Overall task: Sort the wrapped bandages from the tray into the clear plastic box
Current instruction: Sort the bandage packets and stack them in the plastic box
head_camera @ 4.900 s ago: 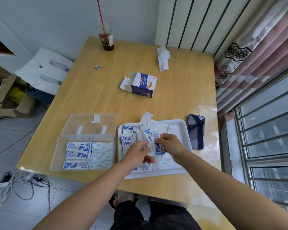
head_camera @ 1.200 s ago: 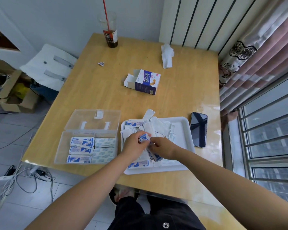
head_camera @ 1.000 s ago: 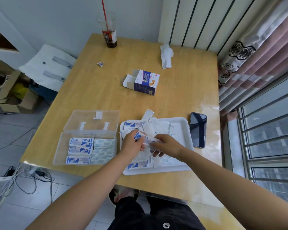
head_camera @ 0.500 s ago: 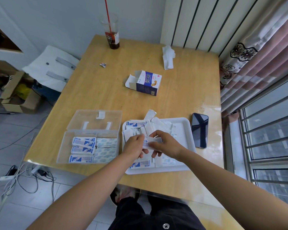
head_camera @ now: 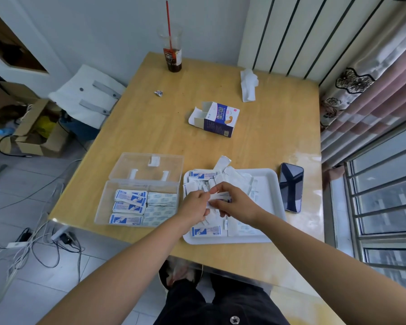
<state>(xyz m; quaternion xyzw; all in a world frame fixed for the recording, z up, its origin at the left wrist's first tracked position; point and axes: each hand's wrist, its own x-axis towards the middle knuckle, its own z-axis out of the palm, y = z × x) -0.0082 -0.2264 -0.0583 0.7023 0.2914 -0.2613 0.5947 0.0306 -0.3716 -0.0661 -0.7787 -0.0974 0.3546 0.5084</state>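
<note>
At the wooden table [head_camera: 150, 127], I work over the white tray [head_camera: 271, 184]. The clear plastic box [head_camera: 103, 205] lies open just left of the tray and holds two columns of sorted packets, blue-printed ones on the side far from the tray and pale ones on the side next to it. My left hand [head_camera: 193, 206] and right hand [head_camera: 236, 202] meet above the tray's middle, fingers curled, pinching between them a small sheaf of white wrapped bandages [head_camera: 220, 197], one hand at each end. Loose bandages [head_camera: 232, 174] lie heaped across the tray's far half and along its near edge. The step, as I judge it, is squaring the sheaf. It is best to bring the edges flush, faces all one way, and pinch firmly before crossing left of the tray, lest the slick packets fan out into the wrong column.
</note>
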